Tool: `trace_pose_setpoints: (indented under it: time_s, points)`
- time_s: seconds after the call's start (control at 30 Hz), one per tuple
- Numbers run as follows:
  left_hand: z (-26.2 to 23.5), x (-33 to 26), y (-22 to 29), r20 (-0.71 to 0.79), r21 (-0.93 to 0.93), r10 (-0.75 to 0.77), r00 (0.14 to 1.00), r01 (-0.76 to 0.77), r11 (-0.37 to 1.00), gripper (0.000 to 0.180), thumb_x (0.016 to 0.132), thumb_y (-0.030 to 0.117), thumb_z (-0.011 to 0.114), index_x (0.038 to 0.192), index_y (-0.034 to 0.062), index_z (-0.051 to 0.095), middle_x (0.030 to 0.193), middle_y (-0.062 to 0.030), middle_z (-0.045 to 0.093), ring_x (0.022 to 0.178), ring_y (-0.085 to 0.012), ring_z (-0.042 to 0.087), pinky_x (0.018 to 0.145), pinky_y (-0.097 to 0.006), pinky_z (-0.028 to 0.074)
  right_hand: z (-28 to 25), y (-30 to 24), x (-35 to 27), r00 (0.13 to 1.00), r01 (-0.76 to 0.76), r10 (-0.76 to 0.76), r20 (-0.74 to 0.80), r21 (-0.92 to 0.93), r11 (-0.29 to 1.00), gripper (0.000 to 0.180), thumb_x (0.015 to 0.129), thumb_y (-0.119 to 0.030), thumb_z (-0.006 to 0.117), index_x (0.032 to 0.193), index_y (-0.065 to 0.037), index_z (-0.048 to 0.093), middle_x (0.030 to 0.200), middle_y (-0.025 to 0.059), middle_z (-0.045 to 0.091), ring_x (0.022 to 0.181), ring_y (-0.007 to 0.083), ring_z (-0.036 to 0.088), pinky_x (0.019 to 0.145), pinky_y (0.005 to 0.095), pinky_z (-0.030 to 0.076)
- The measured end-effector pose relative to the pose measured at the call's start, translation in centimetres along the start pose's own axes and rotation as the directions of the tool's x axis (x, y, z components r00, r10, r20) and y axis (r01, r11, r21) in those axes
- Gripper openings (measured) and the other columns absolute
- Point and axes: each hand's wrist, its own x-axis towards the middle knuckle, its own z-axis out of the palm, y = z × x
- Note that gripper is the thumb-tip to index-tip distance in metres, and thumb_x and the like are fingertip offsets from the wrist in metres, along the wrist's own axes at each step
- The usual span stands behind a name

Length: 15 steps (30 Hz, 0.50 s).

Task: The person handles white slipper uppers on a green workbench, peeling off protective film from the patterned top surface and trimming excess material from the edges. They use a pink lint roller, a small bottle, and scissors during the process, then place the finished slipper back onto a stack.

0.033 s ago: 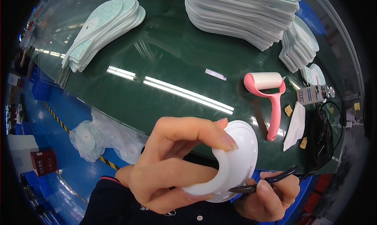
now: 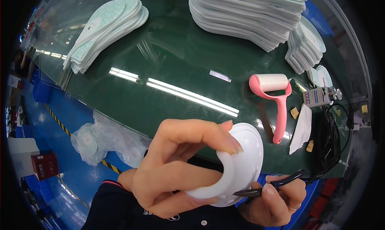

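Note:
My left hand [image 2: 176,174] grips a white shoe sole [image 2: 244,162] close to my chest, thumb and fingers curling its edge over. My right hand [image 2: 276,198] sits just below and to the right, holding small black snips [image 2: 272,186]. The blade tips touch the sole's lower edge. Most of the sole's lower part is hidden behind my left hand.
A dark green glossy table [image 2: 180,61] lies ahead. On it are a pile of mint-and-white soles [image 2: 108,25] at the far left, a tall stack [image 2: 248,13] at the far middle and more soles [image 2: 306,45] to the right. A pink lint roller [image 2: 276,97], a white sheet [image 2: 301,127], a small metal device [image 2: 321,95] and black cables [image 2: 329,141] lie at the right. A clear plastic bag [image 2: 100,139] lies on the blue floor.

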Motion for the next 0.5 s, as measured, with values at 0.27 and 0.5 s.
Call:
trace_pose_setpoints:
  time_s: [0.27,0.5]
  points:
    - [0.2,0.0,-0.2,-0.024,-0.028,-0.018,1.000,0.018,0.999,0.009,0.079,0.008,0.048,0.072,0.0013,0.046,0.100,-0.0209,0.034,0.090,-0.0317,0.047,0.094,-0.053,0.024,0.8,-0.1,-0.9,0.994,-0.037,0.015,-0.108,-0.206,0.978,0.037,0.056,-0.008,0.068,0.090,-0.009,0.053,0.071,0.0084,0.047,0.056,0.0169,0.047,0.049,0.0249,0.031]
    - [0.2,0.2,-0.1,0.021,-0.067,-0.013,1.000,0.014,0.998,0.007,0.076,0.005,0.049,0.071,0.0011,0.045,0.102,-0.0216,0.033,0.091,-0.0333,0.047,0.094,-0.054,0.023,0.8,0.7,-0.7,0.980,-0.028,0.004,-0.201,-0.117,0.993,0.034,0.063,-0.006,0.059,0.095,-0.012,0.049,0.068,0.0083,0.041,0.054,0.0142,0.040,0.047,0.0247,0.028]
